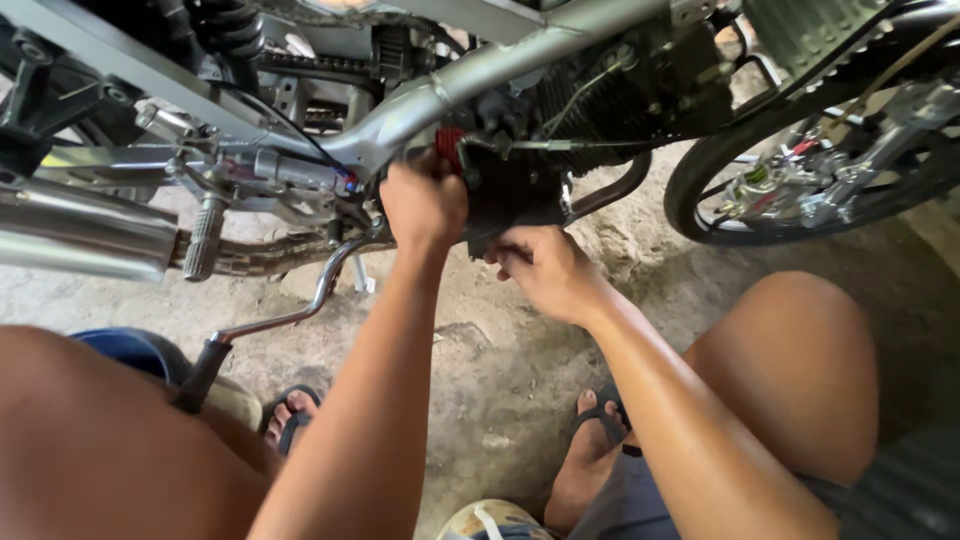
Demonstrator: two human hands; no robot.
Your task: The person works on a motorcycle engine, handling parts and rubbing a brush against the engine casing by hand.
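You squat low beside the stripped motorcycle, knees spread wide, so both arms reach straight in at the black metal engine side cover (512, 190) that sits below the silver-grey tubular frame (480, 75) and just ahead of the bent chrome kick lever with its black rubber tip (290, 315). Your left hand (424, 205) is clenched with the knuckles towards you at the cover's upper left edge, close to a small red part (450, 140); it seems to grip that edge, though the fingers curl out of sight and you cannot tell exactly what they close on. Your right hand (548, 270) comes in from underneath, fingers hooked up on the cover's lower edge, apparently bearing its weight from below while the other hand steadies the top. The cover stands upright against the engine, and whether it is seated or loose cannot be told. To the left the polished steel exhaust silencer (80, 230) runs past a ridged metal footpeg (205, 238); to the right the black front tyre with its spoked rim (800, 180) rests on the rough grey concrete floor (500, 380), where your sandalled feet are planted for balance
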